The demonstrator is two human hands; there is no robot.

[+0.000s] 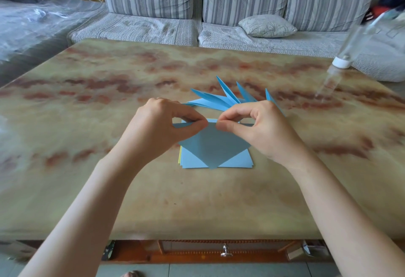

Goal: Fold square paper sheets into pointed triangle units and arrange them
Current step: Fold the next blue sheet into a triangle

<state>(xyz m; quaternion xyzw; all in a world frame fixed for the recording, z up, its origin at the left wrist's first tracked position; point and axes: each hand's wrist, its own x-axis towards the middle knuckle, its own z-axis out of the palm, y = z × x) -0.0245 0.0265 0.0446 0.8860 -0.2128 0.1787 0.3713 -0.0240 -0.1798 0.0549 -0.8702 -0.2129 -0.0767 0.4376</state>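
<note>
Below the table's near edge a drawer knob (225, 252) is seen, and two bare forearms are stretched over that edge onto the marbled table (197, 202). At mid-table a blue sheet (213, 147) is pinched along its upper fold by the left hand (162, 127) and the right hand (260, 129), thumb against forefinger in each, the two pinches almost meeting. Its lower corner is pointed toward the near edge of a stack of square sheets (240, 162) lying under it; a yellow edge (180, 155) is shown at the stack's left side. Just beyond the hands, pointed units (215, 101) are fanned out, tips raised toward the far edge. Wide stretches of marbled top are seen on either side of the stack and between it and the near edge. A clear bottle (341, 59), blurred, is seen at the far right edge, well apart from the paper. A striped sofa (142, 26) is set behind the far edge.
</note>
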